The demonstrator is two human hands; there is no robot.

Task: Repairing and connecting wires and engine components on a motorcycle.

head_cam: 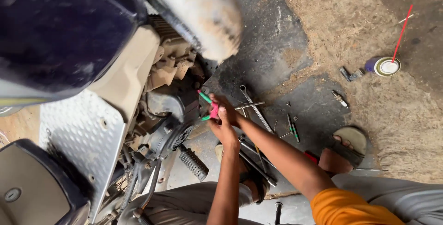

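Both hands meet at scooter engine [168, 114]: L hand [224, 130] & R hand [227, 107] clenched together round green/pink-handled pliers [210, 106], spanners [254, 109] on floor just beside

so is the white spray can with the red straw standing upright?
No, the white spray can with the red straw lies on its side on the sandy ground.
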